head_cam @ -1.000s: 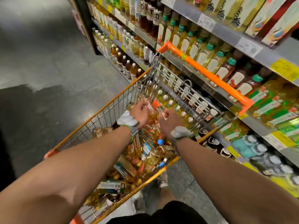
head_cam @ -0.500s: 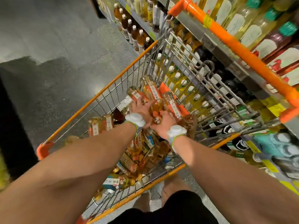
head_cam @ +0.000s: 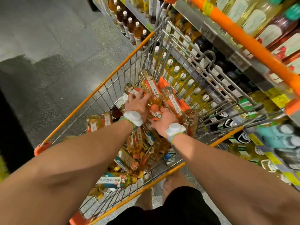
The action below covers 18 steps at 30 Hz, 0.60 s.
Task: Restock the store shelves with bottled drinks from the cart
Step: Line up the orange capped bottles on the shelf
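Head view: both hands are inside the cart [head_cam: 97, 93]; the left hand [head_cam: 137, 103] curls over a bunch of three amber bottles [head_cam: 151, 88], and the right hand [head_cam: 164, 118] clasps the same bunch from the near side, its fingers hidden under the bottles and the orange caps [head_cam: 154, 108] partly covered by the palms. The bottles lie side by side just above the pile [head_cam: 129, 161] of other drinks in the cart, long axis running away from the person, caps toward the wrists, bases tilted up and away. The shelves [head_cam: 211, 30] at the right are blurred and cut off, and their labels cannot be read.
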Motion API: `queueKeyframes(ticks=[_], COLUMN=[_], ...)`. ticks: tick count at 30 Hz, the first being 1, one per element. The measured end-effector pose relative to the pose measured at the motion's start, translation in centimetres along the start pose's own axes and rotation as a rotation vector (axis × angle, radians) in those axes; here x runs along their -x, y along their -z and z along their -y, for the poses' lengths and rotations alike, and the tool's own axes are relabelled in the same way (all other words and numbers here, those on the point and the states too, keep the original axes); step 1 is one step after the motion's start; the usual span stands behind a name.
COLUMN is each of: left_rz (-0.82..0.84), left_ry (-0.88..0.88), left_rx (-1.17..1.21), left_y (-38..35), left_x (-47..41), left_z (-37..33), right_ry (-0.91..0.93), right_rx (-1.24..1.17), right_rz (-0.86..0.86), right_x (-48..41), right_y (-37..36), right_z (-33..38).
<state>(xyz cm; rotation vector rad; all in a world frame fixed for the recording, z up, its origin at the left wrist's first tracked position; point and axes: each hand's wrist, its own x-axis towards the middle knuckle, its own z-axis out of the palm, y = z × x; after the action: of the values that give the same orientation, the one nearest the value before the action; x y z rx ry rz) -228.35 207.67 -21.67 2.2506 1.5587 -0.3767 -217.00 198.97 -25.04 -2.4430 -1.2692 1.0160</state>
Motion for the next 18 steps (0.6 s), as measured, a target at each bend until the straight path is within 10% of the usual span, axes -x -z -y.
queueKeyframes(ticks=[18], left_rz=[-0.147], left_ry=[-0.265], left_rx=[0.607], left_y=[9.6], left_x=[5.4], left_z=[-1.0], right_ry=[0.154], right_rx=[-0.418], right_rz=[-0.387], right_x=[9.5], right_y=[12.5], right_z=[3.2])
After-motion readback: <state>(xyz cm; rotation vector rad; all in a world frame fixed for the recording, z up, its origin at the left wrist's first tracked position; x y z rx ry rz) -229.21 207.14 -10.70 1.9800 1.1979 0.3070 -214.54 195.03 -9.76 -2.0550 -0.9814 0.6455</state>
